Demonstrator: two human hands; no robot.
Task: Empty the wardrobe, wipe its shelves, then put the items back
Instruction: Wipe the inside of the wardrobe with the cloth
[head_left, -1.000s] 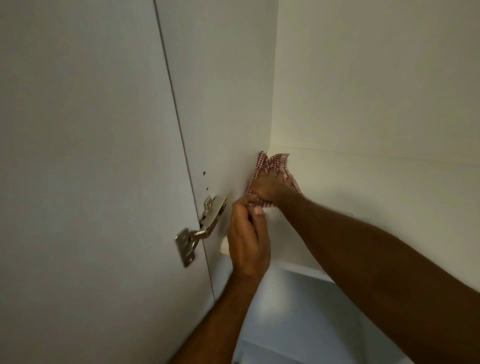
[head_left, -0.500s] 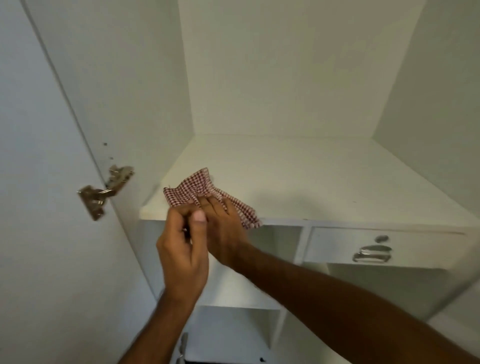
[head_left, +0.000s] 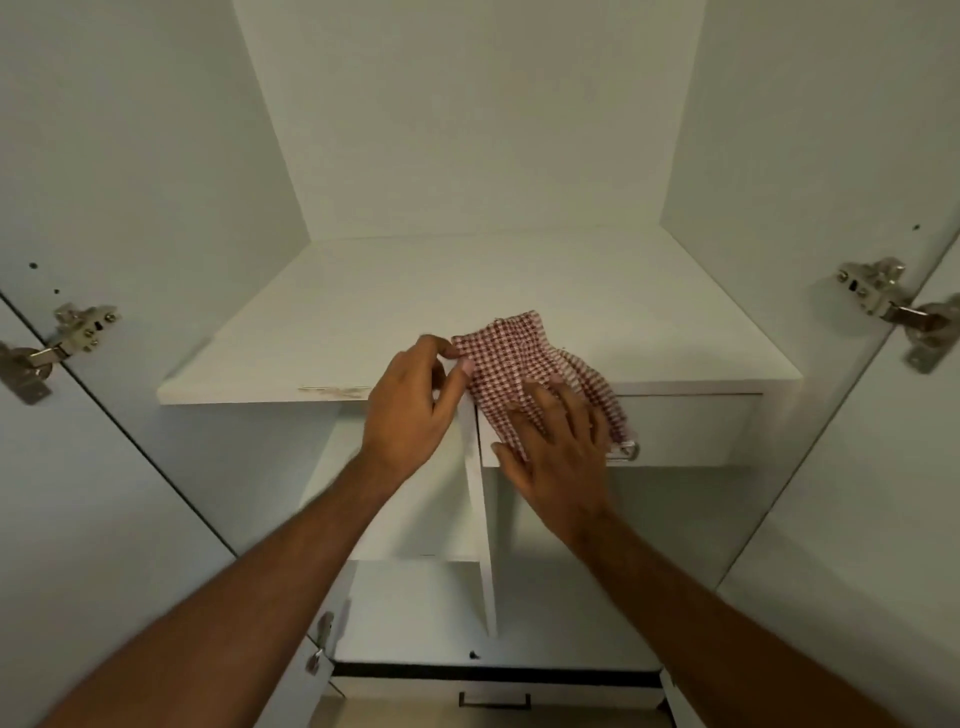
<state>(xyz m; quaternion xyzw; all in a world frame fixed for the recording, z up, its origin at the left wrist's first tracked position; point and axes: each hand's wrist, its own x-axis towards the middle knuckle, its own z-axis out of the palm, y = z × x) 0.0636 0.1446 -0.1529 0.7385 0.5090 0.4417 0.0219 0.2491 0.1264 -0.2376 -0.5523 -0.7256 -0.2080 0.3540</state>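
1. Nearest to you, your right hand (head_left: 558, 447) lies flat with its fingers (head_left: 540, 410) spread and straight, pressing the checked cloth (head_left: 524, 364) down where it drapes over the shelf's front edge, likely so it cannot slide off.
2. Just left of it, your left hand (head_left: 410, 405) pinches the cloth's left corner between thumb and forefinger, which looks like you are spreading or refolding it for the next wipe.
3. The cloth sits on the right half of the shelf (head_left: 363, 322), at its near edge, partly hanging over the drawer (head_left: 691, 431) below and touching both hands.
4. Farther back the shelf holds nothing else, so emptying looks finished and wiping is under way.
5. At the far left and right, the door hinges (head_left: 78, 332) show both doors open.
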